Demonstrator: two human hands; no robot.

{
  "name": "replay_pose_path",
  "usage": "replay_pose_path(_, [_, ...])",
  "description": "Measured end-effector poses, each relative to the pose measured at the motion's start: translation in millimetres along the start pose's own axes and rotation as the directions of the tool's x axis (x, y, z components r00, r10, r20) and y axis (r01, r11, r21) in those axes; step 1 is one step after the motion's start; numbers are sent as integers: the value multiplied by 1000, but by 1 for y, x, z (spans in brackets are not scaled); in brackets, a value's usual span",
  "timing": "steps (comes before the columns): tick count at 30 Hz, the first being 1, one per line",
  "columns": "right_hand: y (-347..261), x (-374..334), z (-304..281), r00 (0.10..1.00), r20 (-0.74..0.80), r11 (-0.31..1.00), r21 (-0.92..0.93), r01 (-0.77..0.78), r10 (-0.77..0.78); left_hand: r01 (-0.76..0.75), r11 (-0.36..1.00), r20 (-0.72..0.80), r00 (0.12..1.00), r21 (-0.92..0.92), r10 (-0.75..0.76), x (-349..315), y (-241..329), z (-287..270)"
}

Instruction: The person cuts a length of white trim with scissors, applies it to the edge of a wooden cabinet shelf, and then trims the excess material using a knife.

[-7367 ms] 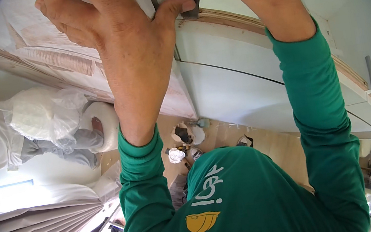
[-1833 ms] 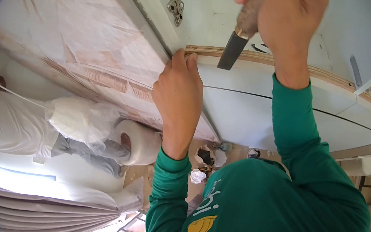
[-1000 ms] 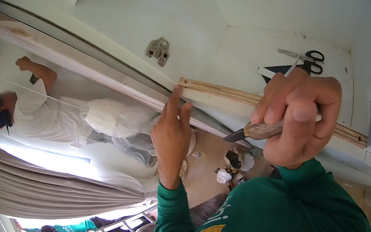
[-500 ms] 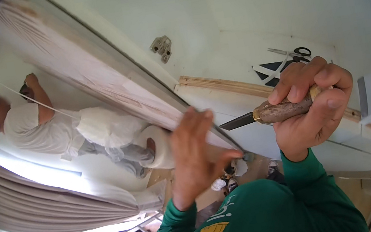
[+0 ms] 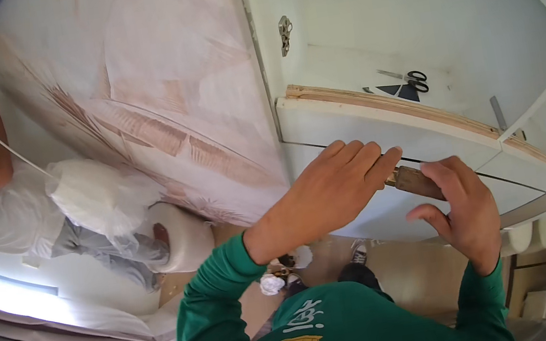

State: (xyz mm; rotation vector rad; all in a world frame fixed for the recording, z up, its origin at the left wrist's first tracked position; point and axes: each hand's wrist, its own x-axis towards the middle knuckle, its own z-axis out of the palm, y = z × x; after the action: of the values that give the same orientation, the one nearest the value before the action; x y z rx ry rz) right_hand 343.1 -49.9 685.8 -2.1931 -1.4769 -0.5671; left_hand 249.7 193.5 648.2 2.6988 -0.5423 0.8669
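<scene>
A knife-like hand tool with a wooden handle (image 5: 419,184) and a brass collar is held level in front of the white cabinet. My left hand (image 5: 336,185) has its fingers closed round the collar and blade end, which hides the blade. At the handle's butt, my right hand (image 5: 465,211) has its thumb and fingers apart, the fingertips beside or lightly touching the wood. Just beyond both hands runs the cabinet's raw wooden edge strip (image 5: 385,110). Black-handled scissors (image 5: 417,80) lie on the shelf behind it, next to a dark blue piece (image 5: 400,92).
A metal hinge plate (image 5: 285,35) is fixed to the cabinet's inner side. The patterned wall panel (image 5: 154,96) stands to the left. Beyond it, a co-worker in a pale shirt (image 5: 0,206) works near a plastic-wrapped bundle (image 5: 99,198). Shoes (image 5: 359,255) show on the floor below.
My left hand has come across to the right and closed round the tool's blade end. My right hand has loosened its grip on the handle. The view has shifted toward the cabinet front.
</scene>
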Motion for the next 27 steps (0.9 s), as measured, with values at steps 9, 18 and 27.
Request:
replay_pose_path(9, [22,24,26,999,15,992,-124,30,-29,428,603,-310,578,-673,-755,-24,24,32])
replay_pose_path(18, [45,56,60,989,56,990,28,136,-137,328,209,-69,392,-921,-917,7,-20,58])
replay_pose_path(27, [62,81,48,974,139,981,94,167,-179,254,228,-139,324,-940,-936,10,-34,60])
